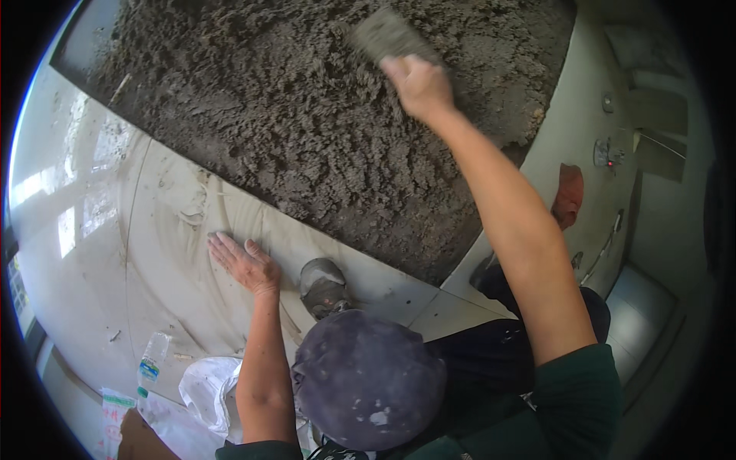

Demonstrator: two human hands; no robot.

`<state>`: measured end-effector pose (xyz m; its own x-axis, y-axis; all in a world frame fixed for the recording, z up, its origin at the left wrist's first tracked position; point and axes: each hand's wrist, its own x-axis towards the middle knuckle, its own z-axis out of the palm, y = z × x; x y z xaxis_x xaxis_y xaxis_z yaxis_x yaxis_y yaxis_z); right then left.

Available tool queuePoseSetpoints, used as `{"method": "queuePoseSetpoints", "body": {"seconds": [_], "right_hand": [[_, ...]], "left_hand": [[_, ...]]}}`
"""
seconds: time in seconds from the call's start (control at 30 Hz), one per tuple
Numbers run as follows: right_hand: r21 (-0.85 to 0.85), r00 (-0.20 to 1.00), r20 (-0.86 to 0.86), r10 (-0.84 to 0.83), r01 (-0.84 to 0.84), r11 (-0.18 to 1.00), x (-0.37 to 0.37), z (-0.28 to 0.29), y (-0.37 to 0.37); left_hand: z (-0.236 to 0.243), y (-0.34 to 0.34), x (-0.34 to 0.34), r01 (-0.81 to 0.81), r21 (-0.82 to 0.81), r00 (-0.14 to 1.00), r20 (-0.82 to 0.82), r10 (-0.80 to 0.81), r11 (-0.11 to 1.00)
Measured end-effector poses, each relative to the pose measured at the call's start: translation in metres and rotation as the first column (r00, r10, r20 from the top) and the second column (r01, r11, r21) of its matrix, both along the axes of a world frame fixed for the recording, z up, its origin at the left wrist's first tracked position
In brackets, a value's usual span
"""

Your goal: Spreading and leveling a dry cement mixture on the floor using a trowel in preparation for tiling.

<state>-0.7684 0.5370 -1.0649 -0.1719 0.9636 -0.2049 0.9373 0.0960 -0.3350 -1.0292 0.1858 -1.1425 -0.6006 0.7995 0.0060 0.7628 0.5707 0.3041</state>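
My right hand point(422, 86) is closed round a trowel point(392, 37), its flat blade coated in grey and smeared by motion. The blade is over coarse, dark grey mortar point(307, 130), lumpy in the middle and flatter toward the right. The right arm stretches far forward across the bed. Fingers spread, my left hand point(245, 263) rests palm down on the pale glossy floor tile point(165, 253) left of the mortar's straight edge. It holds nothing. Dusty smears curve over the tile around it.
A shoe point(323, 285) stands beside the mortar's near edge. A red cloth-like piece point(567, 195) and a small metal device with a red light point(608, 152) lie on the right-hand tiles. At lower left are a plastic bottle point(153, 356), a white bag point(211, 387) and cardboard point(142, 437).
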Motion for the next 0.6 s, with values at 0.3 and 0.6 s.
{"method": "queuePoseSetpoints", "body": {"seconds": [0.3, 0.6], "right_hand": [[-0.408, 0.963, -0.095, 0.251, -0.268, 0.873, 0.083, -0.003, -0.102], [-0.273, 0.976, -0.172, 0.134, -0.178, 0.946, 0.156, 0.010, -0.171]], "left_hand": [[-0.008, -0.001, 0.001, 0.040, 0.003, 0.999, -0.026, -0.040, 0.999], [-0.015, 0.001, -0.001, 0.087, -0.001, 0.988, -0.130, -0.086, 0.996]]}}
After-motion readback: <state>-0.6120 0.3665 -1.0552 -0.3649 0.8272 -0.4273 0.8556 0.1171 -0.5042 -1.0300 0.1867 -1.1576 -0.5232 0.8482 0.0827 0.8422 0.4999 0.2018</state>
